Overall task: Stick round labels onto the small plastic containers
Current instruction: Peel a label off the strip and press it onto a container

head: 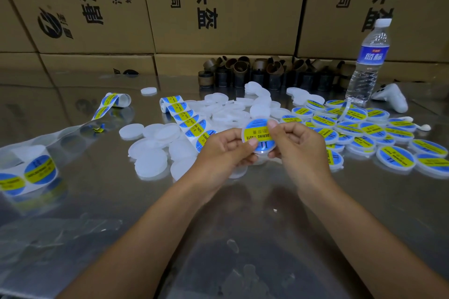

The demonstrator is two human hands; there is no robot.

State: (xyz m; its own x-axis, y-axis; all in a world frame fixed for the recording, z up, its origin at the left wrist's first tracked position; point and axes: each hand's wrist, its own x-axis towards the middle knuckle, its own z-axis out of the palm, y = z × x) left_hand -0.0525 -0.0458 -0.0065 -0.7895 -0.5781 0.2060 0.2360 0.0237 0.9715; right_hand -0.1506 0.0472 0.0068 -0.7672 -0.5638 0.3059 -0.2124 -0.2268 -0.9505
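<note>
Both hands hold one small round translucent container (259,136) above the table, its face covered by a blue and yellow round label. My left hand (227,147) grips its lower left edge, thumb on the label. My right hand (297,143) pinches its upper right edge. A strip of unused labels (188,120) runs from the back towards my left hand. Several unlabelled white containers (155,148) lie to the left and behind. Several labelled containers (379,138) are heaped on the right.
A shiny metal table (243,226) carries everything. Empty backing tape (36,150) trails off to the left with a few labels. A water bottle (369,63), a white controller (393,98), dark cardboard cores (267,71) and cardboard boxes (218,7) stand at the back.
</note>
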